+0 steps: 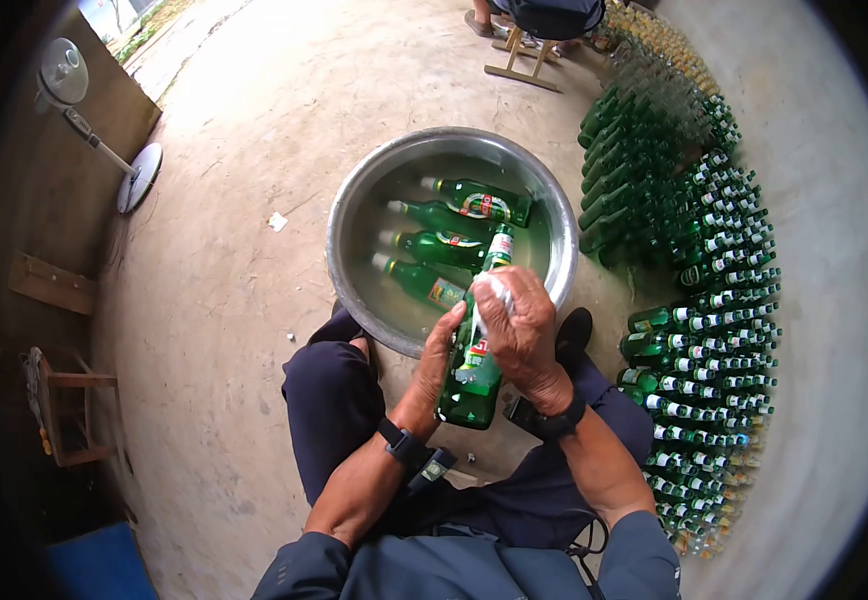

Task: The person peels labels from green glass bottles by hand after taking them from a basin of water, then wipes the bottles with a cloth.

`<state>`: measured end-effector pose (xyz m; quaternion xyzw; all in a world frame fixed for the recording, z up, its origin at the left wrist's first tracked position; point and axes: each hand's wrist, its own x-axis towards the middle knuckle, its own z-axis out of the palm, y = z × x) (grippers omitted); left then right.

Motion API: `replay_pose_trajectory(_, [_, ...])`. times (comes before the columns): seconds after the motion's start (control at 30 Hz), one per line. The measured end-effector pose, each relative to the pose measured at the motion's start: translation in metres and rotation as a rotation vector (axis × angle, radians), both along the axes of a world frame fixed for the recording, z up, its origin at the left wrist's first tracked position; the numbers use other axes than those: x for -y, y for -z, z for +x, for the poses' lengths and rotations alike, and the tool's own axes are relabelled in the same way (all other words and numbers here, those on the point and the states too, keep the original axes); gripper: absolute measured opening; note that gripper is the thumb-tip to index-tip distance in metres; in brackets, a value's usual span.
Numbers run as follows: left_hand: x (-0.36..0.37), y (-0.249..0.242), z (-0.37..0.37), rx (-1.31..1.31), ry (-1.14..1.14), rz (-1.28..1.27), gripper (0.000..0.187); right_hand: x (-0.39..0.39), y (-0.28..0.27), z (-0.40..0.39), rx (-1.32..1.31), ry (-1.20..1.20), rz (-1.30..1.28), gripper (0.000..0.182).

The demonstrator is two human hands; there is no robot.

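Note:
A green glass bottle (471, 385) is tilted over my lap, its neck pointing away over the near rim of a metal basin (351, 300). My left hand (437, 360) is wrapped round the bottle's lower body from the left. Pressed against the bottle's shoulder, my right hand (526, 335) is closed on a white wad (494, 290), whose material I cannot make out. Inside the basin, several green bottles lie in cloudy water, among them a labelled one (479, 202) at the far side and another (422, 281) nearer my left hand.
Rows of green bottles (704, 350) stand along the wall on the right. A white fan (139, 178) stands at the far left, with a wooden stool (79, 380) nearer. Beyond the basin, part of a person sits on a folding stool (522, 75). A paper scrap (277, 221) lies left of the basin.

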<state>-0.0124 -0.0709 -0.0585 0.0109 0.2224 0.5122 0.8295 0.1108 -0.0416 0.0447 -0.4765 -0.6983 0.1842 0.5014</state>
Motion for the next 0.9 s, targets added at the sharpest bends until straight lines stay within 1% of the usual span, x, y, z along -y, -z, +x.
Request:
replay_pose_trajectory(0.07, [0.002, -0.005, 0.000, 0.022, 0.120, 0.010, 0.046, -0.004, 0.000, 0.002, -0.037, 0.023, -0.004, 0.016])
replay_pose_trajectory(0.13, [0.003, -0.010, 0.002, -0.012, 0.091, 0.016, 0.045, 0.000, -0.002, 0.004, 0.120, 0.018, 0.028, 0.016])
replay_pose_trajectory(0.17, [0.006, -0.013, 0.003, -0.094, 0.031, 0.030, 0.042, 0.004, -0.002, 0.003, 0.135, -0.033, 0.048, 0.017])
replay_pose_trajectory(0.2, [0.008, -0.016, 0.004, -0.177, -0.030, 0.045, 0.038, 0.008, -0.003, 0.001, 0.134, -0.035, 0.049, 0.017])
replay_pose_trajectory(0.23, [0.008, -0.003, 0.000, -0.179, -0.031, 0.046, 0.038, 0.012, -0.006, 0.000, 0.183, -0.148, 0.069, 0.018])
replay_pose_trajectory(0.27, [0.008, 0.019, -0.007, -0.442, -0.043, 0.395, 0.039, 0.016, -0.006, -0.002, 0.230, -0.260, 0.089, 0.019])
replay_pose_trajectory(0.3, [0.008, 0.022, -0.011, -0.701, -0.054, 0.745, 0.040, 0.018, -0.003, -0.006, 0.231, -0.378, 0.096, 0.021])
replay_pose_trajectory(0.33, [0.011, 0.025, -0.010, -0.705, -0.055, 0.745, 0.040, 0.023, -0.003, -0.010, 0.229, -0.380, 0.098, 0.021])
replay_pose_trajectory(0.4, [0.016, 0.024, -0.006, -0.802, -0.121, 0.710, 0.036, 0.031, -0.005, -0.017, 0.236, -0.499, 0.125, 0.025])
replay_pose_trajectory(0.5, [0.025, 0.015, 0.001, -0.942, -0.210, 0.654, 0.030, 0.028, -0.006, -0.012, 0.248, -0.470, 0.117, 0.024])
replay_pose_trajectory(0.53, [0.024, 0.035, -0.003, -0.941, -0.207, 0.658, 0.030, 0.025, -0.007, -0.009, 0.260, -0.458, 0.115, 0.022])
replay_pose_trajectory(0.57, [0.019, 0.074, -0.012, -0.641, -0.075, 0.650, 0.035, 0.023, -0.009, -0.007, 0.283, -0.403, 0.137, 0.021])
replay_pose_trajectory(0.6, [0.016, 0.094, -0.016, -0.342, 0.055, 0.631, 0.040, 0.019, -0.009, -0.004, 0.284, -0.398, 0.138, 0.021])
replay_pose_trajectory(0.63, [0.017, 0.063, -0.008, -0.334, 0.053, 0.409, 0.050, 0.016, -0.008, -0.001, 0.290, -0.306, 0.151, 0.020])
replay_pose_trajectory(0.67, [0.016, 0.038, -0.003, -0.334, 0.059, 0.410, 0.050, 0.013, -0.007, 0.002, 0.295, -0.213, 0.161, 0.018])
replay_pose_trajectory(0.73, [0.010, -0.002, 0.006, -0.365, 0.093, 0.211, 0.056, 0.006, -0.009, 0.008, 0.282, -0.188, 0.122, 0.017])
replay_pose_trajectory(0.77, [0.010, -0.017, 0.011, -0.388, 0.069, 0.159, 0.053, 0.003, -0.010, 0.010, 0.262, -0.161, 0.124, 0.017])
replay_pose_trajectory(0.8, [0.009, -0.017, 0.011, -0.388, 0.070, 0.160, 0.053, 0.001, -0.011, 0.011, 0.242, -0.135, 0.126, 0.018])
replay_pose_trajectory(0.87, [0.008, -0.016, 0.009, -0.261, 0.136, 0.131, 0.052, -0.001, -0.007, 0.013, 0.233, -0.118, 0.116, 0.019])
replay_pose_trajectory(0.9, [0.008, -0.018, 0.009, -0.244, 0.132, 0.124, 0.051, -0.001, -0.005, 0.012, 0.217, -0.106, 0.096, 0.020])
